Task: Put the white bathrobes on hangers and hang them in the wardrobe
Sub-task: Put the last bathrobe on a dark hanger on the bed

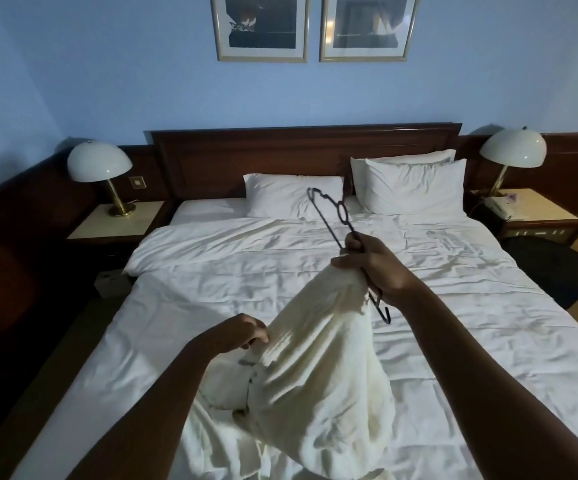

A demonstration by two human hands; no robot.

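Observation:
A white bathrobe is lifted above the bed, its lower part bunched on the duvet near me. My right hand grips a thin black hanger together with the top of the robe. The hanger slants from upper left to lower right, with its far arm bare over the pillows and its near end poking out below my wrist. My left hand pinches a fold of the robe lower down on its left side. No wardrobe is in view.
Three white pillows lie against the dark wooden headboard. Bedside tables with dome lamps stand on both sides; the right one holds a telephone. A dark round mat lies on the floor at the right.

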